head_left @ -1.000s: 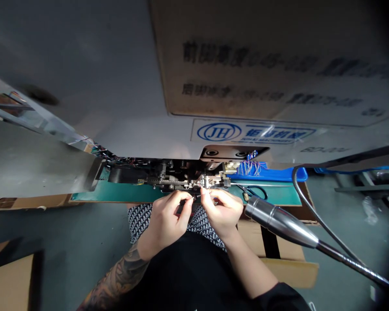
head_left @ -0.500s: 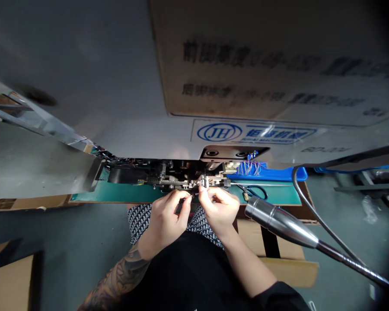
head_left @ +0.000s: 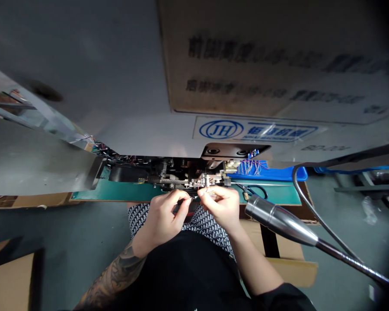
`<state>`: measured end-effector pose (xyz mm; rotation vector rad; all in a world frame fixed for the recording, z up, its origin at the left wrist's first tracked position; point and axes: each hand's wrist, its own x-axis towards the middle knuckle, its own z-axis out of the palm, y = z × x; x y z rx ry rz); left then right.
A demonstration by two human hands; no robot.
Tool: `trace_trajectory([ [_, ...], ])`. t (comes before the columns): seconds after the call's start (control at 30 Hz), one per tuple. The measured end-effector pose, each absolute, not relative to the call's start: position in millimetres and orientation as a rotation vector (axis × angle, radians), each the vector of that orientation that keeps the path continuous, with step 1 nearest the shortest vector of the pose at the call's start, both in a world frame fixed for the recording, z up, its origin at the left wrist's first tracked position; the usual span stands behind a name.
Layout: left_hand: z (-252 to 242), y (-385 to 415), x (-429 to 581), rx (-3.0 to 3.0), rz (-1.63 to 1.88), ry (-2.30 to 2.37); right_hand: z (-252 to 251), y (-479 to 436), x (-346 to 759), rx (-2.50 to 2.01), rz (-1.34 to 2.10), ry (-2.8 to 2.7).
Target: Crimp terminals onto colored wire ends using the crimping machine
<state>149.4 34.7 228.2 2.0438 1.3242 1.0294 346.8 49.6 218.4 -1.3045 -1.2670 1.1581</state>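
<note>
"What are those hands on?"

"The left hand point(head_left: 164, 222) and the right hand point(head_left: 221, 207) sit close together, fingers curled rather than spread, each pinching thumb against forefinger. Between the tips runs a fine pale strand point(head_left: 195, 196), right at the front of a steel-and-black machine mechanism point(head_left: 184, 177)."

"Wire or thread?"

"Too thin to tell from here."

"Anything crowding them?"

"Yes, on the right. A polished steel cylinder point(head_left: 280, 224) on a black gooseneck arm point(head_left: 343, 259) juts in just beside the right hand and partly covers a brown cardboard carton point(head_left: 285, 263). The hands themselves hide the nearest part of the mechanism."

"And around the machine?"

"A green mat point(head_left: 116, 193) runs beneath it, with blue-handled scissors point(head_left: 253, 191) lying on the right side. Farther back sits a blue plastic tray point(head_left: 269, 174) holding a cluster of coloured wire ends point(head_left: 251, 168). A white machine cover point(head_left: 149, 134) with a blue JH label point(head_left: 256, 129) fills the far side, and a black-and-white patterned cloth point(head_left: 142, 218) lies near, just below the wrists, by the tattooed left forearm point(head_left: 123, 268)."
</note>
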Motion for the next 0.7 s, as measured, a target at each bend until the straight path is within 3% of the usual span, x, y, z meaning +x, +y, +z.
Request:
trace_trajectory([
  [0.3, 233.4, 37.5, 143.7, 2.096, 0.899, 1.212, 229.8, 58.4, 358.6, -1.155, 1.237, -1.583],
  [0.7, 232.8, 39.3, 151.4, 2.145, 0.959, 1.286, 224.4, 50.6, 363.8, -1.045, 0.655, -1.860],
])
